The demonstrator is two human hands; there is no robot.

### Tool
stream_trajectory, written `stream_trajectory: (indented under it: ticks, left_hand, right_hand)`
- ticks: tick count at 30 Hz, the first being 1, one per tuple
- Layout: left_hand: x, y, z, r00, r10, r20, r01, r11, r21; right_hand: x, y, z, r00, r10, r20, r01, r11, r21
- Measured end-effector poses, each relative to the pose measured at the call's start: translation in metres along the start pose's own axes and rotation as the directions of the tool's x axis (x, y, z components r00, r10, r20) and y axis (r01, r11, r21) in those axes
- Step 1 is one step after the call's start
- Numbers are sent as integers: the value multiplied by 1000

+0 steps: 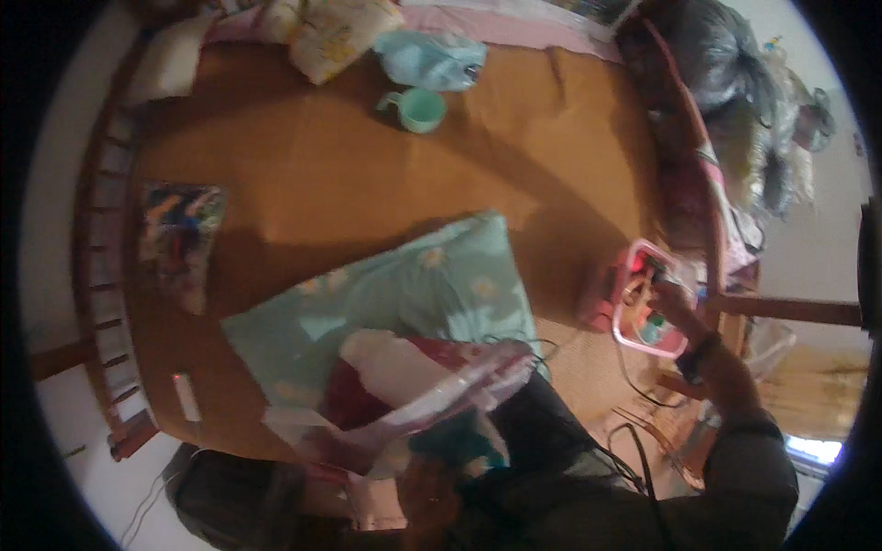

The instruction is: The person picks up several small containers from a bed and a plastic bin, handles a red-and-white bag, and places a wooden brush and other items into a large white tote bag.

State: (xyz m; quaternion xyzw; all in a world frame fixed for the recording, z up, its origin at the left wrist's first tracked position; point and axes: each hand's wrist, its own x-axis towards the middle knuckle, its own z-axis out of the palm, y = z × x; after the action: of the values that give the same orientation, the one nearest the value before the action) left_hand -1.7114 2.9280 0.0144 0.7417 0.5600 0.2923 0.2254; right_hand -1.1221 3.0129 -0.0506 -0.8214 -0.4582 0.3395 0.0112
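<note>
My right hand [672,306] reaches into a pink plastic basket [620,330] at the right edge of the bed. Small mixed items fill the basket, among them a teal object [651,329]; whether my fingers hold any of them is hidden. My left hand [428,490] is low in the picture, dim and blurred, beside teal cloth [462,441] on my lap. Dark red and white cloth, partly under a clear plastic sheet or bag [441,392], lies across my lap. Beyond it is a pale green flowered pillow [413,282].
A brown mat [331,179] covers the bed. On it are a green mug [422,110], a light blue bag [431,60], a colourful printed packet [182,234] and a white power strip [186,397]. Stuffed plastic bags [716,62] hang at the right. Cables [637,396] trail near the basket.
</note>
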Motion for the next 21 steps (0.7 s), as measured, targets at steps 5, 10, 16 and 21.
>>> stream_trajectory:
  ticks: [5,10,16,21]
  left_hand:
    - [-31,-5,2,994,5,108,-14,996,84]
    - [-34,-24,18,984,-87,155,77,995,65]
    - [-24,-24,30,938,-313,151,304,949,81]
    - [-10,-25,28,906,-391,163,377,919,111]
  right_hand:
    - [5,1,11,999,37,-24,-39,998,-53]
    - [41,-87,13,938,-39,-344,56,998,40]
    - [175,-277,66,856,-499,-135,507,862,26]
    - [288,-398,124,548,-827,-128,833,553,-9]
